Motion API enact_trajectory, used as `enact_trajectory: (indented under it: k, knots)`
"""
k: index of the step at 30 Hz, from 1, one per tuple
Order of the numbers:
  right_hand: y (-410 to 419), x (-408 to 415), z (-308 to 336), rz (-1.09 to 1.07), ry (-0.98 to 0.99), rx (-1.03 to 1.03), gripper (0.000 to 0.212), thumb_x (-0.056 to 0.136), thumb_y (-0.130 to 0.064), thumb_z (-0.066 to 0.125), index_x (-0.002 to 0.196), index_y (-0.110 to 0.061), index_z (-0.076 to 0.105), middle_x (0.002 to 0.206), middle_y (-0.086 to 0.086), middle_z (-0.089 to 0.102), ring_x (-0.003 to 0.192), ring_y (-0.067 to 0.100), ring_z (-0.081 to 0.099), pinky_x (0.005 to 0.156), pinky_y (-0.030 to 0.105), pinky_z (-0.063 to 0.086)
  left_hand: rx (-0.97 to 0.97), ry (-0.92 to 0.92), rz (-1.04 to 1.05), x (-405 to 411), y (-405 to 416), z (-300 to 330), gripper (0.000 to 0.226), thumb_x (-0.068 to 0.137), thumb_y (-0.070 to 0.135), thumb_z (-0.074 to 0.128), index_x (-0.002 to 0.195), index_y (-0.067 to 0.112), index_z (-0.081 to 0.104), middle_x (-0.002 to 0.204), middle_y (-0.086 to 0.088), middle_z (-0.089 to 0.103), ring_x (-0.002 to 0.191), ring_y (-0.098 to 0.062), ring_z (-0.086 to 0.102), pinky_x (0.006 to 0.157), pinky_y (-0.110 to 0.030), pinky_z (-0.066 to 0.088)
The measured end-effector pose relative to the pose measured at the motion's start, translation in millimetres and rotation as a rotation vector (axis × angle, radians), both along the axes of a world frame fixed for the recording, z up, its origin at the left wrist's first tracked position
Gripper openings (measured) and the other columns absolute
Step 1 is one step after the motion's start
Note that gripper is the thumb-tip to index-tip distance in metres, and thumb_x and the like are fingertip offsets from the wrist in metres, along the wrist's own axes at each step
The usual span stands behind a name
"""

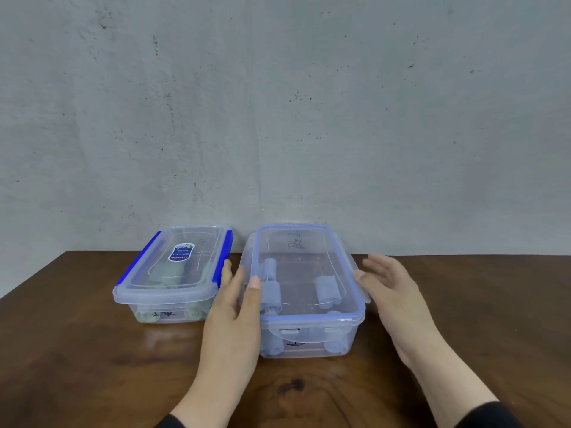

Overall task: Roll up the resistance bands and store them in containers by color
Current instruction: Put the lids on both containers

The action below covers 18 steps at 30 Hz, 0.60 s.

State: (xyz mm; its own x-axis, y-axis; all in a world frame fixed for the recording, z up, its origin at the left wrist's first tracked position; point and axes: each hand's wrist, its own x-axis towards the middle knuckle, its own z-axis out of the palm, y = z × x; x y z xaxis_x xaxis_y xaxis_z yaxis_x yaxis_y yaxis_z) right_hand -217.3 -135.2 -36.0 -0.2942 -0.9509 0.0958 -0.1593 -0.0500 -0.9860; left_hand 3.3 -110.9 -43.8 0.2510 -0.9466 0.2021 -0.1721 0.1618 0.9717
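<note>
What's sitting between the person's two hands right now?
In the head view, the clear container with the light blue rim, holding rolled blue bands, lies between the left hand and the right hand.

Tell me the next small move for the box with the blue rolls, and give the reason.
Probably press down the side latches. The lid already sits on the right container with blue rolls inside, its side flaps look flared out, and the left hand and right hand flank it, open.
</note>
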Motion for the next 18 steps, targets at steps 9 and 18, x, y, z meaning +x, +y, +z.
enact_trajectory:
  k: [9,18]
  knots:
    - [2,15,11,0.406,-0.016,-0.059,0.030,0.105,-0.036,0.042,0.127,-0.046,0.059,0.126,-0.026,0.064,0.120,-0.003,0.058,0.105,0.034,0.044,0.066,-0.084,-0.081,-2,-12,17,0.036,0.099,0.049,0.041,0.134,0.045,0.049,0.119,0.049,0.046,0.117,0.025,0.034,0.094,0.001,0.024]
    - [3,25,7,0.500,-0.439,0.072,0.033,0.107,-0.026,0.038,0.130,-0.033,0.061,0.126,-0.002,0.068,0.117,0.020,0.065,0.106,0.046,0.046,0.179,0.245,-0.190,-5,-14,6,0.027,0.097,0.048,0.048,0.124,0.051,0.048,0.096,0.048,0.056,0.090,0.031,0.048,0.083,-0.009,0.034]
